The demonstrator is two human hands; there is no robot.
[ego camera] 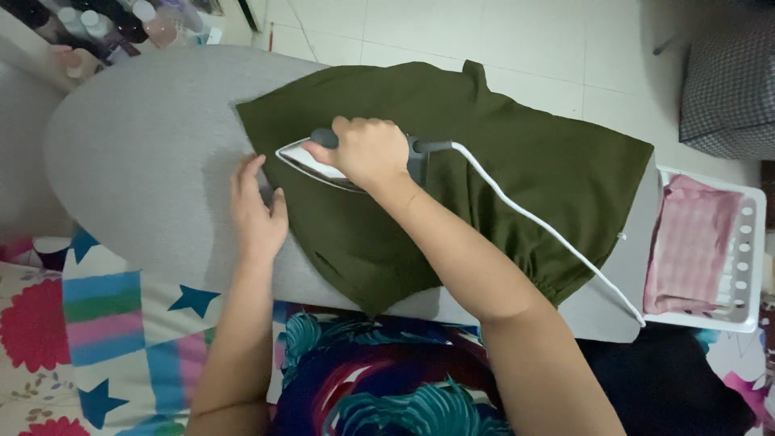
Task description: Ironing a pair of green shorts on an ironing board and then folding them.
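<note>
A dark olive-green garment (517,169) lies spread over a grey ironing board (137,153). My right hand (367,151) grips the handle of a white and grey clothes iron (311,160), which rests flat on the garment with its tip pointing left. Its white cord (549,230) trails right across the cloth to the board's far end. My left hand (257,211) lies flat, fingers apart, pressing the garment's left edge just beside the iron's tip.
A white perforated rack (747,266) at the board's right end holds a folded pink checked cloth (690,242). Bottles (121,20) stand at the top left. A colourful patterned bedspread (89,339) lies below the board. Tiled floor (525,40) lies beyond.
</note>
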